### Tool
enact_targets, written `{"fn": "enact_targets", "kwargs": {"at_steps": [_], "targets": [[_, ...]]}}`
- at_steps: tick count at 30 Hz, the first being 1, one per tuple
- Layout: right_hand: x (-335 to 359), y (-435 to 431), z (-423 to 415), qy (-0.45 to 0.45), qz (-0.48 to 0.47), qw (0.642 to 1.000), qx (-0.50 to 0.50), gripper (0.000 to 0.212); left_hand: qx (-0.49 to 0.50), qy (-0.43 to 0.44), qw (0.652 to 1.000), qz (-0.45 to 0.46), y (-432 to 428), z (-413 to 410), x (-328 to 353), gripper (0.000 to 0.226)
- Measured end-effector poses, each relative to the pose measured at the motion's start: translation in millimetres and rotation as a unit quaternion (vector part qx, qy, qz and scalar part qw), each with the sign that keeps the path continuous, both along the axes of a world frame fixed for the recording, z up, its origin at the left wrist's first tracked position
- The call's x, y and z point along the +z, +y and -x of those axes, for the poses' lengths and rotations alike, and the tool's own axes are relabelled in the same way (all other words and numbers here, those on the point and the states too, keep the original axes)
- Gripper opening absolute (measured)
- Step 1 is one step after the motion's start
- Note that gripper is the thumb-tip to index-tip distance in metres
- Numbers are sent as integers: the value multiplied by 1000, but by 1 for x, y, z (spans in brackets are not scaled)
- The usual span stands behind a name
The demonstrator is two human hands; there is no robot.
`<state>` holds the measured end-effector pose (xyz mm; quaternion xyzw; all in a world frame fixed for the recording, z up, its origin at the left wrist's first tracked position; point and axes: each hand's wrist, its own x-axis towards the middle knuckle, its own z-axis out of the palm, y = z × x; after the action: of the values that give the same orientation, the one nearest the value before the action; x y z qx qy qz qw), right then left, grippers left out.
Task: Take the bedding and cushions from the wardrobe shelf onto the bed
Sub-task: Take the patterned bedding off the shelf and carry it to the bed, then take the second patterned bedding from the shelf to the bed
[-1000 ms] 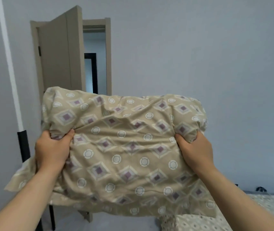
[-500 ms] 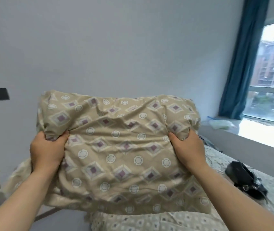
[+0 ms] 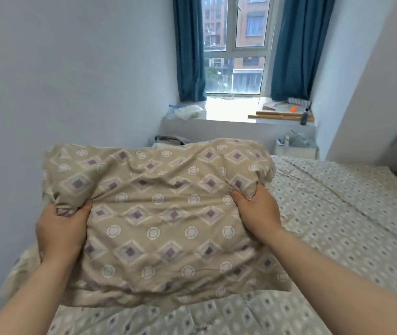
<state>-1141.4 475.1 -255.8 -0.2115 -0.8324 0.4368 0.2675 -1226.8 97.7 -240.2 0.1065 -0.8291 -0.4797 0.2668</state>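
Observation:
A beige pillow [image 3: 158, 213] printed with purple diamonds and white circles fills the middle of the view, held up in the air in front of me. My left hand [image 3: 59, 233] grips its left side with a bunch of fabric in the fingers. My right hand [image 3: 258, 209] grips its right side the same way. Below and to the right lies the bed [image 3: 337, 226], covered by a pale patterned sheet. The pillow hangs over the bed's near left part. The wardrobe is out of view.
A white wall [image 3: 71, 81] runs along the bed's left side. At the far end are a window [image 3: 233, 44] with blue curtains [image 3: 190, 49], a sill with wooden sticks [image 3: 279, 116] and a dark bottle [image 3: 305, 117], and a small white stand [image 3: 296, 151].
My view has swung right, from the door past the bare wall to the bed and window. Both hands keep the same grip on the pillow, which now hangs lower over the bed.

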Motion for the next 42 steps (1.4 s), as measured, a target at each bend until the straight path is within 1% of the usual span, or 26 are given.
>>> {"fn": "enact_targets", "kwargs": {"at_steps": [3, 5, 8, 10, 14, 16, 19, 23, 26, 30, 31, 32, 33, 35, 37, 39, 42], "targets": [[-58, 6, -5, -45, 19, 998, -44, 55, -45, -43, 998, 9, 20, 34, -58, 48], [-107, 12, -12, -87, 38, 993, -71, 52, -73, -85, 994, 20, 36, 49, -108, 47], [-174, 22, -35, -140, 68, 982, -106, 45, -107, -151, 983, 12, 61, 48, -183, 47], [-222, 27, -49, -178, 78, 972, -134, 39, -129, -190, 973, 7, 74, 43, -234, 41], [-314, 28, -75, -243, 99, 950, -166, 33, -149, -241, 958, 38, 89, 36, -322, 30], [-349, 27, -82, -261, 106, 943, -176, 31, -160, -264, 950, 51, 93, 38, -355, 32], [-400, 16, -96, -299, 116, 930, -178, 32, -176, -320, 928, 76, 88, 33, -405, 35], [-435, 5, -106, -341, 120, 914, -183, 36, -177, -365, 910, 83, 79, 23, -446, 34], [-440, 5, -110, -356, 129, 906, -188, 43, -171, -387, 900, 104, 74, 25, -454, 46], [-424, 12, -107, -428, 115, 874, -199, 77, -140, -424, 881, 156, 71, 32, -440, 74], [-415, 12, -102, -442, 105, 868, -201, 82, -137, -424, 880, 167, 72, 35, -432, 81], [-402, 12, -96, -441, 97, 870, -197, 86, -147, -419, 879, 173, 75, 38, -422, 87], [-386, 12, -87, -427, 94, 880, -186, 89, -170, -409, 880, 172, 80, 42, -409, 90], [-351, 11, -66, -383, 100, 906, -149, 91, -233, -386, 880, 151, 93, 51, -380, 87], [-308, 11, -46, -336, 97, 930, -112, 84, -291, -363, 879, 109, 111, 57, -339, 80], [-258, 5, -32, -287, 103, 949, -82, 75, -338, -319, 882, 80, 124, 58, -290, 73], [-184, -3, -23, -222, 98, 968, -64, 69, -387, -248, 886, 51, 143, 54, -214, 69]]}}
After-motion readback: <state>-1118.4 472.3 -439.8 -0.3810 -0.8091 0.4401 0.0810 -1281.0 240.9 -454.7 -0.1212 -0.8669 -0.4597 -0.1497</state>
